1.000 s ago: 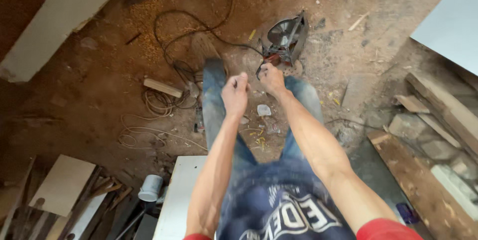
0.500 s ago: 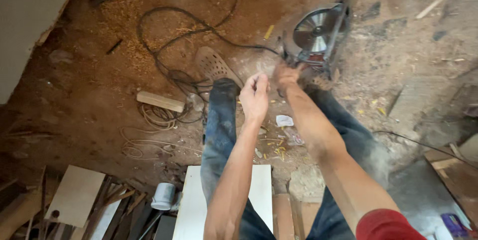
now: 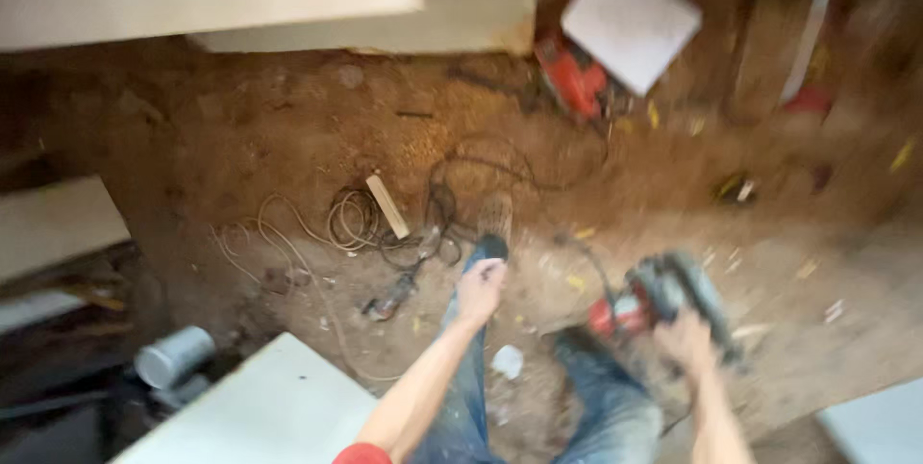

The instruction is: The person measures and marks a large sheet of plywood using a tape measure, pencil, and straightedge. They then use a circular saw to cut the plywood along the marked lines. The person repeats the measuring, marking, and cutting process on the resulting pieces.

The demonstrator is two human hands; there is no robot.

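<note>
Sawdust-strewn floor (image 3: 240, 156): the right hand (image 3: 685, 341) grips a red circular saw (image 3: 663, 299) at four o'clock; the left hand (image 3: 479, 291), loosely curled, holds nothing near coiled cable (image 3: 358, 219).

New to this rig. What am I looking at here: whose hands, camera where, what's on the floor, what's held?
One picture, from a camera worn on a person's head, looking down at their own arms and legs; it is blurred. The right hand grips a circular saw with a red body. The left hand is loosely closed and holds nothing I can see. On the dirt floor lie tangled cords, a wood offcut, a grey can, a white board and a red tool.
</note>
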